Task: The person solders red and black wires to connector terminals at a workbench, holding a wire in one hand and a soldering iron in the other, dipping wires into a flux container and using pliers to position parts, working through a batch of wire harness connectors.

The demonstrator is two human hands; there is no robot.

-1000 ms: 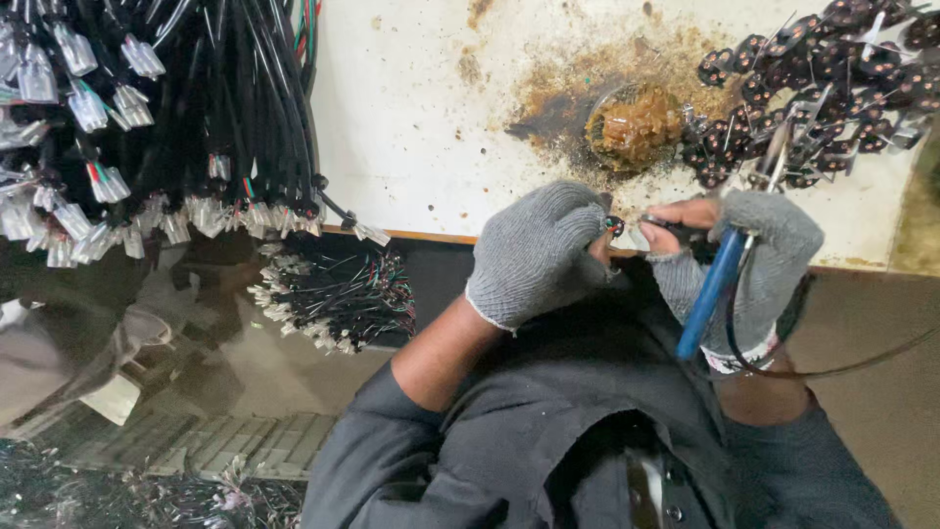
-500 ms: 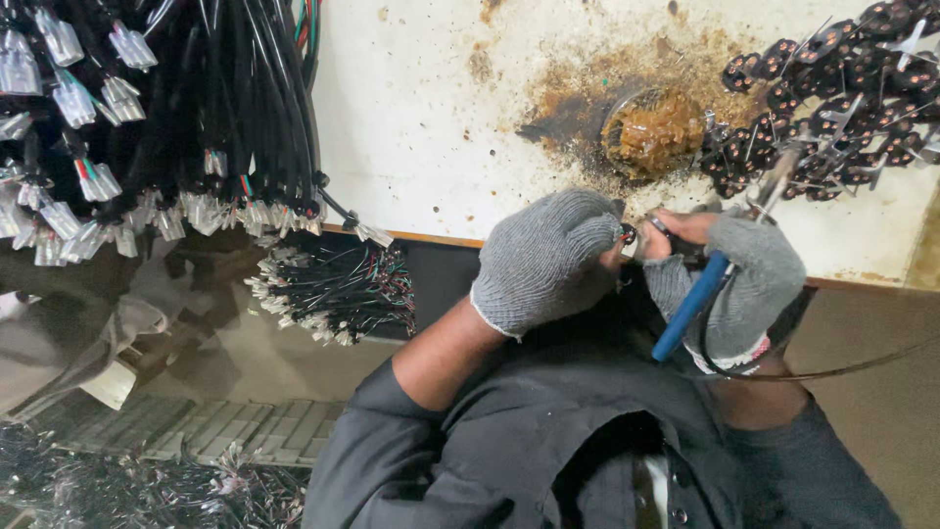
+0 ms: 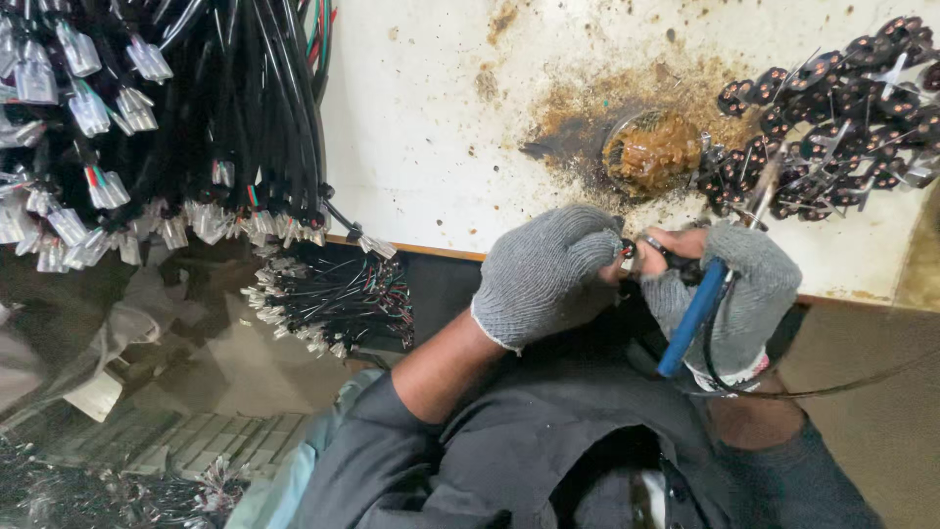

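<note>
- The left hand (image 3: 548, 279), in a grey knitted glove, is closed in a narrow pinch around a small dark connector piece with red and white wire ends (image 3: 628, 254), just over the front edge of the stained white table top (image 3: 431, 127).
- The right hand (image 3: 729, 294), also in a grey knitted glove with bare fingertips, is wrapped around a blue-handled soldering iron (image 3: 693, 318); its thin black cable goes off to the right.
- The two hands touch each other at the small connector piece, and the metal end of the iron points up toward the far right part of the table.
- A small round tin of brown soldering paste (image 3: 651, 155) stands on the table just behind the hands, in a brown, dirty spot.
- A heap of small black plug parts with metal pins (image 3: 832, 108) lies at the far right corner of the table.
- Thick bundles of black cables with clear plastic connectors (image 3: 166, 127) hang over the left edge of the table.
- A smaller bunch of thin wires with white ends (image 3: 328, 299) lies below the front edge, left of the hands.
</note>
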